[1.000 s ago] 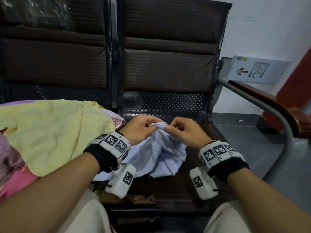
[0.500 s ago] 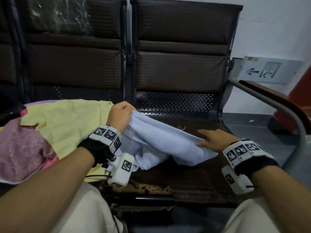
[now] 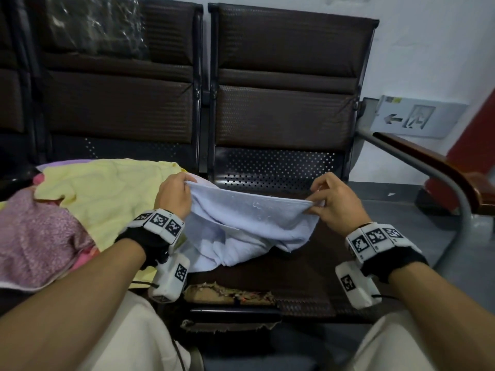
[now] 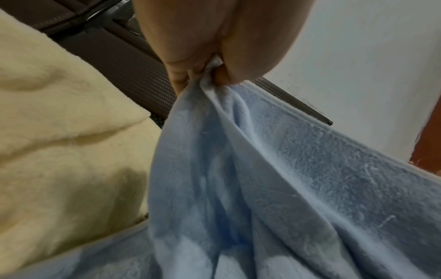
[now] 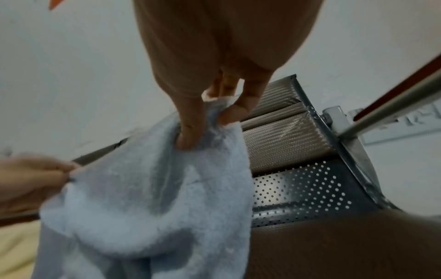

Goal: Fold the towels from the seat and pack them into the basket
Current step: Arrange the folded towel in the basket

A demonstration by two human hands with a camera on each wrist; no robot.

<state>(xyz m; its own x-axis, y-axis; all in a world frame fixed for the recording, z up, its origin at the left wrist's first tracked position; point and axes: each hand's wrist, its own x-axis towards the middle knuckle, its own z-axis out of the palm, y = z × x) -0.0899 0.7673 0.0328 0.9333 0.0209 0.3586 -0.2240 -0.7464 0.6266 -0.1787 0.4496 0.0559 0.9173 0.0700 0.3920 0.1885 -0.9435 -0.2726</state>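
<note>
Pink towel (image 3: 34, 242) cut off at left frame edge; yellow towel (image 3: 107, 194) partly hidden beneath left hand (image 3: 174, 195).

The head view looks forward and down from above the lap at the seat (image 3: 294, 269), hands at 12 o'clock. Each wrist view looks close along its fingers. All three share the blue towel (image 3: 249, 218); the right wrist view also catches the left hand (image 5: 28, 181) at 9 o'clock.

fuzzy pale-blue terry-cloth towel (image 3: 249, 223); fluffy yellow cloth towel (image 3: 107, 194); dark brown textured padded seat (image 3: 308, 266); glossy perforated metal panel (image 3: 276, 167).
</note>
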